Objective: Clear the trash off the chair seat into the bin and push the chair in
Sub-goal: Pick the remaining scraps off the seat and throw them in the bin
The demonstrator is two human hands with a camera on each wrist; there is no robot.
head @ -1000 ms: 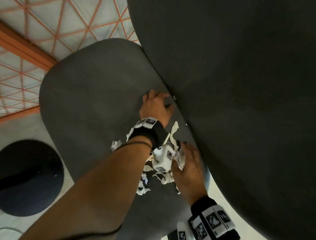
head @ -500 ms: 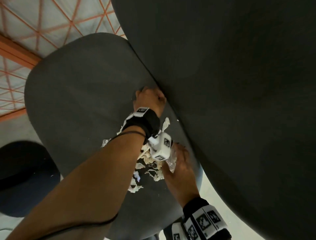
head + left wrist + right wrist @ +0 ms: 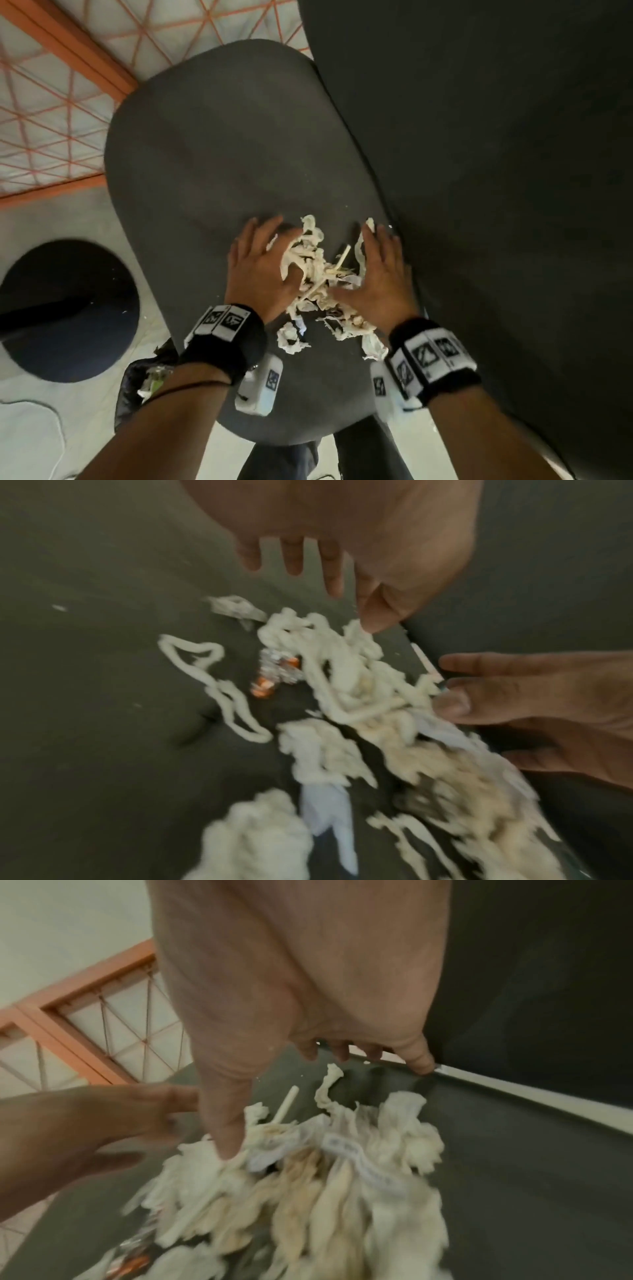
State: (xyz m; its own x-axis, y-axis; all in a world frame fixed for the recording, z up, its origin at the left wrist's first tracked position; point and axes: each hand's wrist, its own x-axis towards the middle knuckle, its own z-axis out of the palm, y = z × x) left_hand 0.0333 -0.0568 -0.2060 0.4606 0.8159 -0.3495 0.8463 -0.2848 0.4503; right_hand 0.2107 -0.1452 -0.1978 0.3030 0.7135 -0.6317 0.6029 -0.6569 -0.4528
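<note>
A heap of cream paper strips and scraps, the trash [image 3: 318, 274], lies on the grey chair seat [image 3: 212, 164] near the backrest [image 3: 496, 205]. My left hand [image 3: 260, 267] lies flat with spread fingers against the heap's left side. My right hand [image 3: 380, 274] lies flat against its right side, next to the backrest. Neither hand holds anything. The left wrist view shows the trash [image 3: 342, 696] with a foil wrapper [image 3: 277, 674] in it. In the right wrist view the trash [image 3: 325, 1177] includes a pale stick [image 3: 286, 1104]. A black-bagged bin [image 3: 137, 383] shows below the seat's left front edge.
A dark round disc [image 3: 65, 308] lies on the pale floor left of the chair. An orange-framed lattice panel [image 3: 68, 85] stands behind the seat. A thin cable [image 3: 41, 411] trails on the floor at the lower left.
My left hand has come back from the crease at the backrest. Both hands now lie flat on either side of the trash, which is drawn into one heap.
</note>
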